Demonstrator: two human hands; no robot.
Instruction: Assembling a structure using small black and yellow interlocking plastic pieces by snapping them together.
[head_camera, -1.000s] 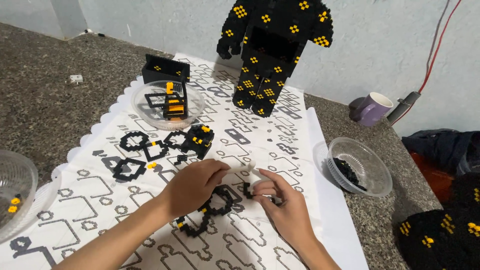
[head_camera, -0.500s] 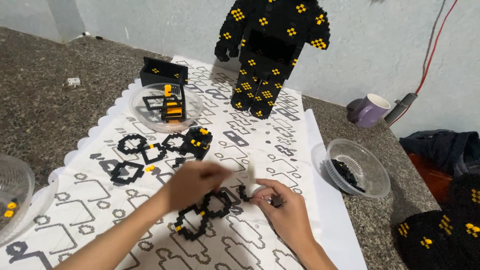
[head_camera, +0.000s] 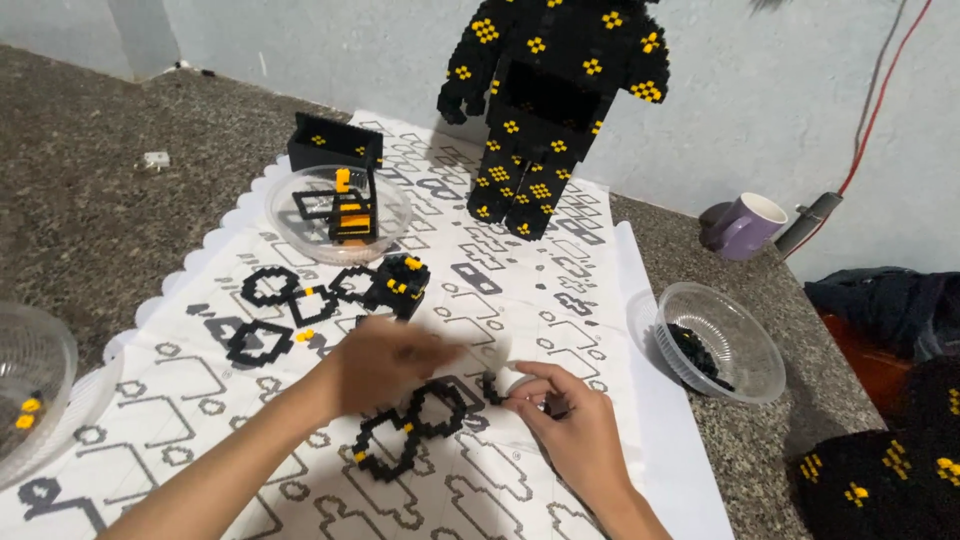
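At the far left a clear plastic bowl (head_camera: 30, 385) is sitting on the speckled grey stone bench (head_camera: 90, 200), holding a few yellow bits. A white mat (head_camera: 560, 330) printed with grey angular outlines is covering the bench middle, carrying flat black ring pieces (head_camera: 285, 300) and a clear dish (head_camera: 340, 212) of black-and-yellow parts. The left hand (head_camera: 385, 360) is hovering, blurred, over the chain of black brick rings (head_camera: 410, 440); whether its fingers are clenching anything I cannot tell. The chain is lying flat on the mat, its long axis running from near-left up toward far-right. The right hand (head_camera: 565, 425) is pinching the chain's far-right end between fingertips. Behind, a tall studded black-and-yellow brick figure (head_camera: 550, 100) is standing against the pale wall. Rightward, another clear bowl (head_camera: 725, 340) of black pieces and a purple mug (head_camera: 745, 225) are resting.
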